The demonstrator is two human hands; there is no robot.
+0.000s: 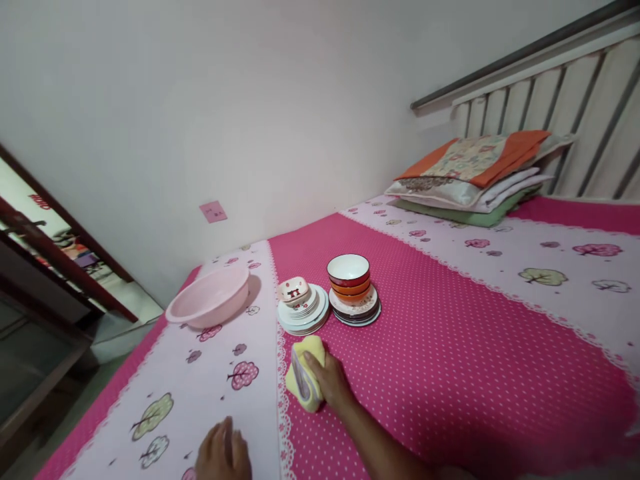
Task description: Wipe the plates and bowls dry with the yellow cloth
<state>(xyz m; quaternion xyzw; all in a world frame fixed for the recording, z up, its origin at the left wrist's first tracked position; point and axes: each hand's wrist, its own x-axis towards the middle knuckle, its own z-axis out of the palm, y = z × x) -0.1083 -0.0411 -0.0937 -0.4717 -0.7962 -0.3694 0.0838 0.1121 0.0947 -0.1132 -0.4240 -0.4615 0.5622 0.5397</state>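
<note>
My right hand (331, 379) is closed on a folded yellow cloth (311, 353) with a greyish inner side, held over the pink dotted part of the bedspread. At the bottom edge my left hand (223, 455) is partly in view, open, its fingers loosely bent and nothing in it. Just beyond the cloth stands a stack of white plates (304, 327) with a small patterned square bowl (293, 291) on top. To its right, several round bowls (349, 280), red and orange outside and white inside, are nested on a stack of dark-edged plates (356, 317).
A pink plastic basin (210, 297) rests on the bed (450, 373) at the left, near the wall. Folded bedding and pillows (470, 177) are piled by the white slatted headboard (595, 113). Past the bed's left edge is an open doorway (75, 260).
</note>
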